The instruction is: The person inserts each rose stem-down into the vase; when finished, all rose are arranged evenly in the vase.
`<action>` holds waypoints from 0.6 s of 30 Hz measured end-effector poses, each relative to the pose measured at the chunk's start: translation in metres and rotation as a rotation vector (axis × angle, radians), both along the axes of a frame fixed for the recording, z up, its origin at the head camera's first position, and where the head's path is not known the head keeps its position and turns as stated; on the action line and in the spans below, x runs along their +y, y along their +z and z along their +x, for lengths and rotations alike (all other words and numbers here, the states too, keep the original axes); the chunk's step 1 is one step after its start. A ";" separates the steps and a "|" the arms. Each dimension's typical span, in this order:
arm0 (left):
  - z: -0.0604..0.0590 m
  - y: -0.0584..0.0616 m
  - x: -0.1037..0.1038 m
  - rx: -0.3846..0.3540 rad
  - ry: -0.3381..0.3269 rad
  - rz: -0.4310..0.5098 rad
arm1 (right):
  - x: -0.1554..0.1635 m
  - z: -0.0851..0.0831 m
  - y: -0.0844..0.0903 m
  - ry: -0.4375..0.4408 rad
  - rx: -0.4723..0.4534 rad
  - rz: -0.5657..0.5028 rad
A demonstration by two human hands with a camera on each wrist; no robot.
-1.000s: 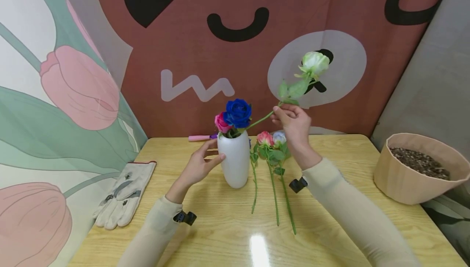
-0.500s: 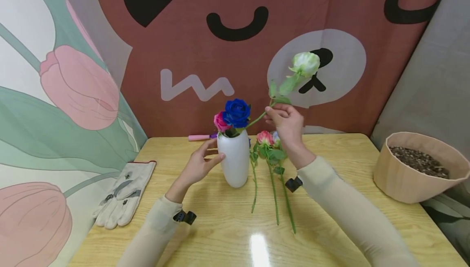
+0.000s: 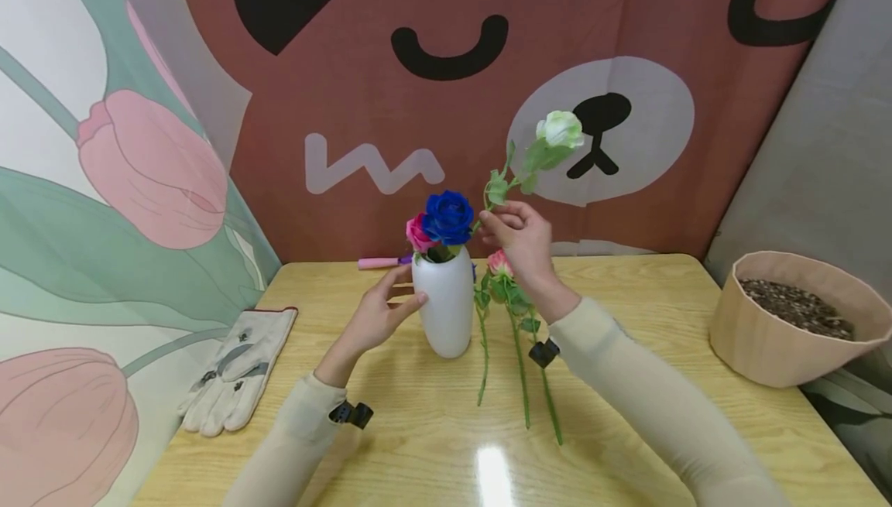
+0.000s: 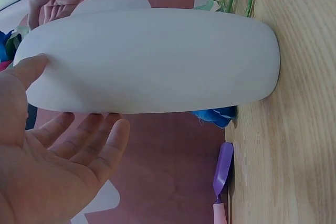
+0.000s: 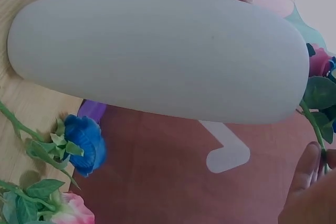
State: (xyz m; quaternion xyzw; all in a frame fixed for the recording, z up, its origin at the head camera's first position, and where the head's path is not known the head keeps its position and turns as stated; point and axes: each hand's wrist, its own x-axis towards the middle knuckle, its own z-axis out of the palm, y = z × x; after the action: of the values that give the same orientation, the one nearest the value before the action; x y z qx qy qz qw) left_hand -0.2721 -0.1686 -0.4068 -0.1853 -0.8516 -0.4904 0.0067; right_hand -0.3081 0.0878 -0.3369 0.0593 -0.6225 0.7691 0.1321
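Note:
A white vase (image 3: pixel 447 310) stands upright on the table, with a dark blue rose (image 3: pixel 448 217) and a pink rose (image 3: pixel 419 234) in its mouth. My left hand (image 3: pixel 376 312) holds the vase's upper left side; in the left wrist view the thumb lies on one face and the fingers (image 4: pixel 107 148) along another. With thumb and fingers, my right hand (image 3: pixel 524 245) pinches the green stem of a white rose (image 3: pixel 560 129) just right of the blue rose. The white bloom leans up and right; its lower stem end is hidden behind the blue rose and the vase rim.
Several loose roses lie right of the vase, among them a red-pink rose (image 3: pixel 499 264) and a blue rose (image 5: pixel 85 144). A purple trowel with a pink handle (image 3: pixel 378 263) lies behind. Work gloves (image 3: pixel 240 368) are at left, a tan pot of soil (image 3: pixel 756 340) at right.
My right hand has moved left and slightly down with the white rose, bringing its stem closer to the vase. My left hand and the vase have stayed put.

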 end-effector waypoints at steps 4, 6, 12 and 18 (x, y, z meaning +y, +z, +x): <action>0.009 0.012 0.004 0.001 0.001 -0.010 | -0.003 -0.001 0.000 0.034 -0.021 0.051; 0.015 0.020 0.007 0.000 0.000 -0.012 | -0.005 -0.002 0.000 0.046 -0.039 0.082; 0.023 0.031 0.010 -0.011 -0.001 -0.014 | -0.006 -0.005 0.000 0.077 -0.082 0.130; 0.024 0.031 0.010 -0.010 -0.003 -0.010 | -0.007 -0.006 -0.002 0.127 -0.109 0.154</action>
State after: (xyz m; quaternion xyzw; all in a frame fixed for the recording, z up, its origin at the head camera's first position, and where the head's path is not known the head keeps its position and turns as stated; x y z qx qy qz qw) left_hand -0.2482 -0.1582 -0.3761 -0.1844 -0.8537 -0.4871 0.0007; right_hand -0.3144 0.0812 -0.3392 0.0665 -0.6811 0.7278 0.0441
